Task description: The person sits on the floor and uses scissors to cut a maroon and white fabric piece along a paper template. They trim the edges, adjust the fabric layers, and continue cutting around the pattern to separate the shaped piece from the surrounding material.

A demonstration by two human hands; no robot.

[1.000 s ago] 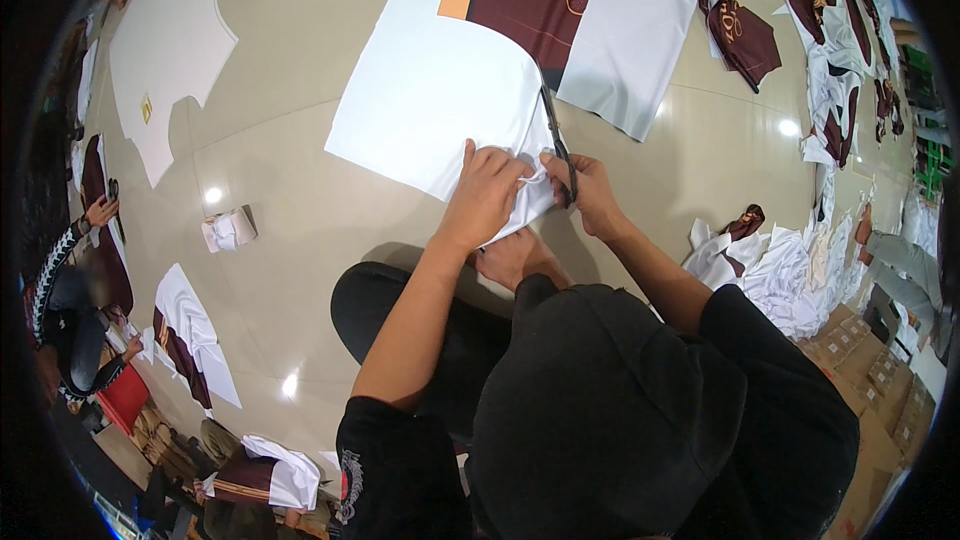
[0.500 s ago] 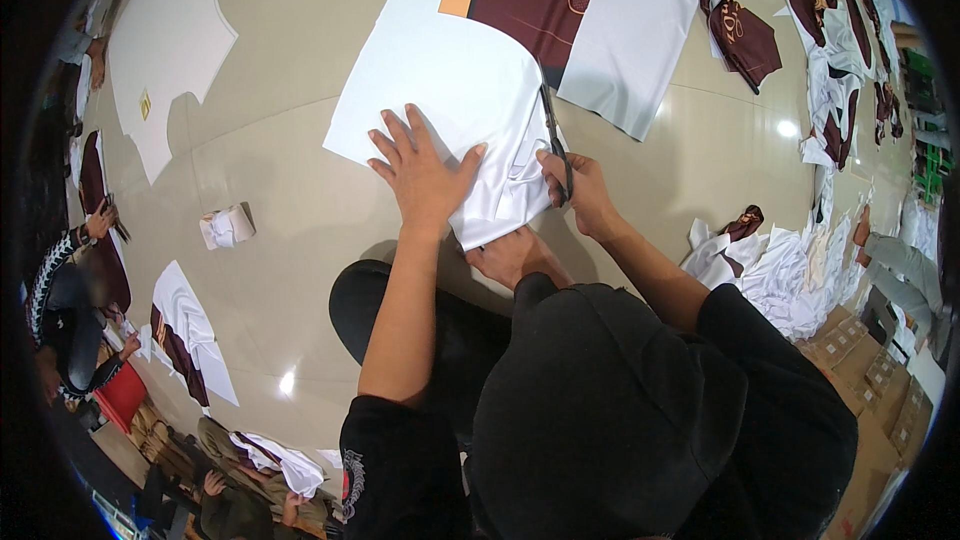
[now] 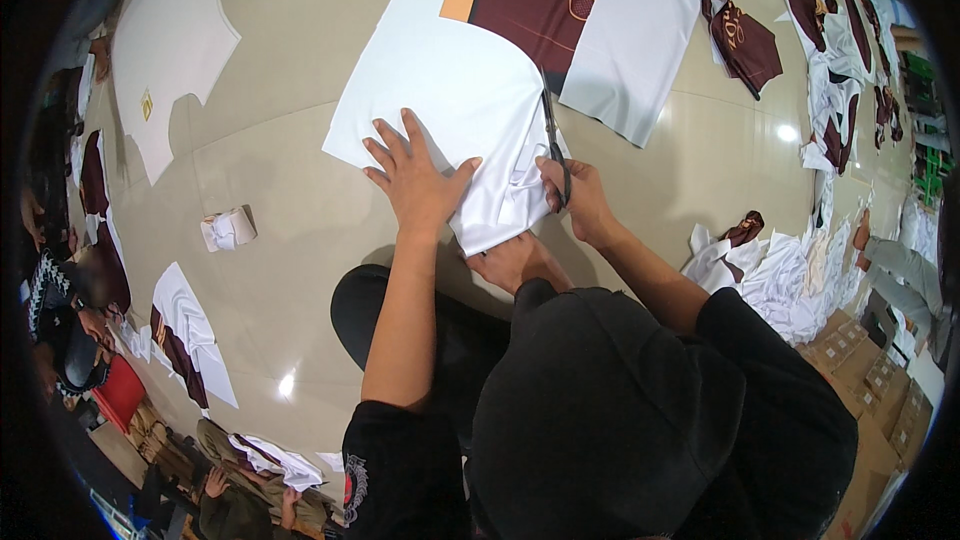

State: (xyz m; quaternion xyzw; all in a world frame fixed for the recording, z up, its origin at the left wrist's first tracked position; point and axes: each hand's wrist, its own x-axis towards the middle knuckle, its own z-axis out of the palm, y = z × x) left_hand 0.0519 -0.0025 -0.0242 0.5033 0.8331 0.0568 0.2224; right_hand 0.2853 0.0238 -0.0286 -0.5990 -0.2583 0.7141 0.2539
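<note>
A large white fabric piece lies on the floor before me, bunched into folds at its near right end. My left hand rests flat on it, fingers spread. In my right hand is a pair of dark-handled scissors, the blades pointing away from me along the white fabric's right edge. Whether the blades are parted is hard to make out. Beyond and partly under the white piece is a maroon printed fabric with an orange patch. My bare foot touches the near end of the folds.
A maroon cloth bundle lies at the far right. Heaped white cloth and cardboard boxes are to my right. At left lie a pale cut piece and a small tied bundle. Other people sit along the left side.
My hands and the white fabric are almost where they were, with only slight shifts. At the left, a co-worker's hand that held scissors up has moved down toward the lap.
</note>
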